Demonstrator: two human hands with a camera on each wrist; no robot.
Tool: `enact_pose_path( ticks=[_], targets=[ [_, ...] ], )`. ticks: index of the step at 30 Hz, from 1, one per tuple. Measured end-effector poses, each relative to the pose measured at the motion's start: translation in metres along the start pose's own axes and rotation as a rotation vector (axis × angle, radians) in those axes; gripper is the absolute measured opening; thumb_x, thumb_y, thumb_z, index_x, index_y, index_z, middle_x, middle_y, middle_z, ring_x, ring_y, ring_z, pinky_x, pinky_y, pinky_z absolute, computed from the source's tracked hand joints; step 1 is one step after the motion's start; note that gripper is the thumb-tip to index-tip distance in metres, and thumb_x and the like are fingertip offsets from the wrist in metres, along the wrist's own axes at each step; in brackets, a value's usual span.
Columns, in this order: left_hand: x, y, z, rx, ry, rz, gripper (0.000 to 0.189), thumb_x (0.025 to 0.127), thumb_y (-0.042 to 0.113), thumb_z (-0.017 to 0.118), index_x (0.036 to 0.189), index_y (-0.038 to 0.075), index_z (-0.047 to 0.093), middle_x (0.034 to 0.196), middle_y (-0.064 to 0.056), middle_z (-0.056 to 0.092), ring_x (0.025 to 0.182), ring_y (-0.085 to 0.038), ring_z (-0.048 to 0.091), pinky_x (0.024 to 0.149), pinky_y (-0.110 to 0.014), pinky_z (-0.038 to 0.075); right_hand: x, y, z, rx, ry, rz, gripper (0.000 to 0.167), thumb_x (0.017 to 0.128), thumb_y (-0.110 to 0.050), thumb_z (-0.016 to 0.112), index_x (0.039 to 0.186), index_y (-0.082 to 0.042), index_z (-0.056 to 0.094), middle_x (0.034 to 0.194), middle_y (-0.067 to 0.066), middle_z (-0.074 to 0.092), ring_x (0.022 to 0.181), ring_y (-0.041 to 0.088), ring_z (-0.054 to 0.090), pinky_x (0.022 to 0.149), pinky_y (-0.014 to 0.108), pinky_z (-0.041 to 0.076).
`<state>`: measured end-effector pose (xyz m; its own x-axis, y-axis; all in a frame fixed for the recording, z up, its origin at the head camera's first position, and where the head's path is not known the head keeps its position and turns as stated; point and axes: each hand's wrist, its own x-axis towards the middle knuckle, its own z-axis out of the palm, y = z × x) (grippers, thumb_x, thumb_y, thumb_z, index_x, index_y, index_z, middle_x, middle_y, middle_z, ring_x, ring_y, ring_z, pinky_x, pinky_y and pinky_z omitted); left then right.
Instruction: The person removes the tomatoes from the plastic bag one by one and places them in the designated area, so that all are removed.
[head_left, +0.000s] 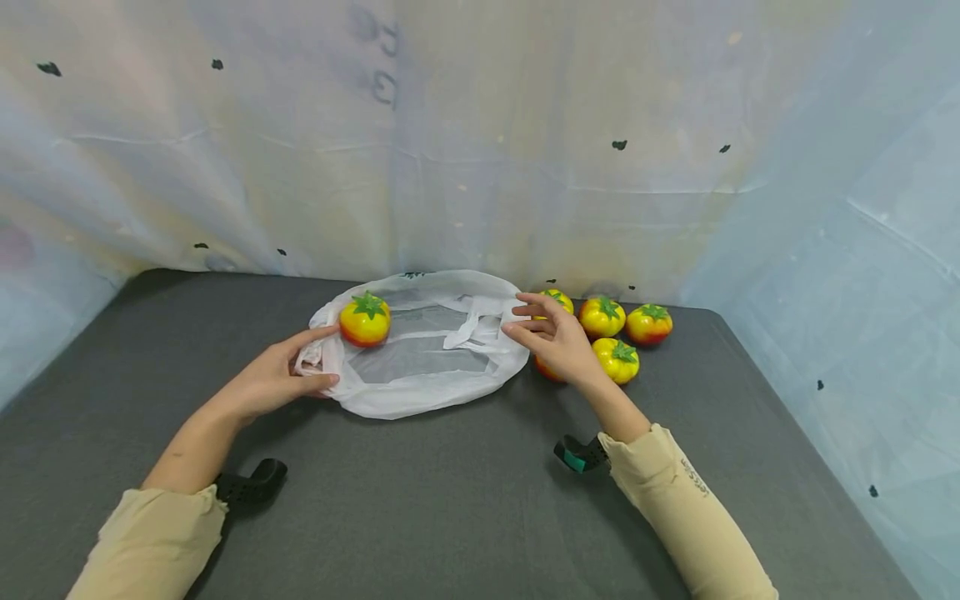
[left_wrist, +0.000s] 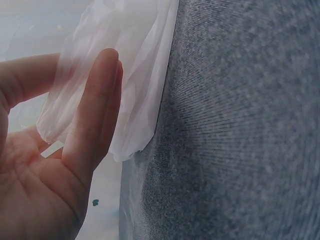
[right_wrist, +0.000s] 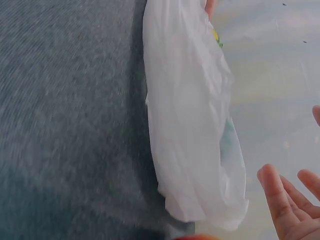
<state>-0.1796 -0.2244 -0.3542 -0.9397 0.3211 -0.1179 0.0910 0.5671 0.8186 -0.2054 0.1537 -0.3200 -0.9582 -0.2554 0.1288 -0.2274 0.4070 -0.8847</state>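
A white plastic bag (head_left: 427, 398) lies on the table with its mouth spread wide and a handle strap (head_left: 472, 329) folded inward at the right. My left hand (head_left: 273, 379) grips the bunched left end of the bag, thumb low and fingers along the rim; in the left wrist view the fingers (left_wrist: 95, 95) wrap around the thin plastic. Just beyond those fingertips, a yellow-and-red tomato (head_left: 365, 321) with a green leafy top shows at the bag's left end. Over the bag's right rim, my right hand (head_left: 553, 337) hovers with fingers spread, holding nothing.
Several more tomatoes cluster right of the bag, among them a yellow tomato (head_left: 615, 361) and a redder tomato (head_left: 649, 325). One is partly hidden behind my right hand. The dark grey table (head_left: 420, 508) meets a sheet-covered wall (head_left: 480, 167) at the back.
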Motion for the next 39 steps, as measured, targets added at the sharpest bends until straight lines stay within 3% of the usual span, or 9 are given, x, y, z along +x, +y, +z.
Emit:
enact_pose_path(
  ticks=[10, 14, 19, 31, 39],
  targets=[
    [0.001, 0.002, 0.000, 0.005, 0.003, -0.010, 0.080, 0.088, 0.027, 0.069, 0.151, 0.006, 0.025, 0.118, -0.024, 0.047, 0.077, -0.015, 0.062, 0.071, -0.030, 0.047, 0.009, -0.003, 0.020, 0.016, -0.044, -0.019, 0.052, 0.092, -0.020, 0.064, 0.140, -0.012, 0.045, 0.134, 0.018, 0.053, 0.117, 0.029, 0.058, 0.093, 0.042, 0.049],
    [0.002, -0.001, -0.001, -0.014, 0.007, -0.016, 0.080, 0.088, 0.026, 0.069, 0.152, 0.007, 0.024, 0.129, -0.028, 0.043, 0.079, -0.015, 0.064, 0.072, -0.027, 0.049, 0.018, -0.005, 0.033, 0.028, -0.055, -0.039, 0.051, 0.092, -0.017, 0.064, 0.139, -0.009, 0.046, 0.132, 0.020, 0.054, 0.114, 0.031, 0.059, 0.091, 0.041, 0.051],
    [0.004, -0.004, 0.001, -0.045, -0.021, -0.014, 0.081, 0.088, 0.024, 0.068, 0.152, 0.006, 0.023, 0.145, -0.033, 0.027, 0.080, -0.014, 0.064, 0.074, -0.024, 0.050, 0.024, -0.006, 0.049, 0.034, -0.065, -0.036, 0.051, 0.092, -0.016, 0.064, 0.138, -0.007, 0.047, 0.131, 0.021, 0.055, 0.113, 0.030, 0.060, 0.090, 0.038, 0.051],
    [0.011, -0.005, -0.001, 0.001, -0.021, -0.018, 0.081, 0.088, 0.029, 0.068, 0.152, 0.008, 0.023, 0.146, -0.033, 0.026, 0.081, -0.016, 0.064, 0.077, -0.029, 0.048, 0.037, -0.018, 0.070, 0.035, -0.056, -0.080, 0.050, 0.091, -0.022, 0.065, 0.137, -0.011, 0.049, 0.128, 0.012, 0.059, 0.111, 0.026, 0.061, 0.087, 0.035, 0.053],
    [0.006, -0.012, -0.003, -0.023, -0.020, -0.021, 0.082, 0.089, 0.028, 0.068, 0.153, 0.009, 0.021, 0.147, -0.033, 0.025, 0.082, -0.014, 0.065, 0.077, -0.026, 0.049, 0.048, -0.025, 0.091, 0.057, -0.063, -0.062, 0.048, 0.091, -0.025, 0.066, 0.135, -0.013, 0.051, 0.126, 0.009, 0.060, 0.110, 0.024, 0.062, 0.082, 0.030, 0.054]
  ],
)
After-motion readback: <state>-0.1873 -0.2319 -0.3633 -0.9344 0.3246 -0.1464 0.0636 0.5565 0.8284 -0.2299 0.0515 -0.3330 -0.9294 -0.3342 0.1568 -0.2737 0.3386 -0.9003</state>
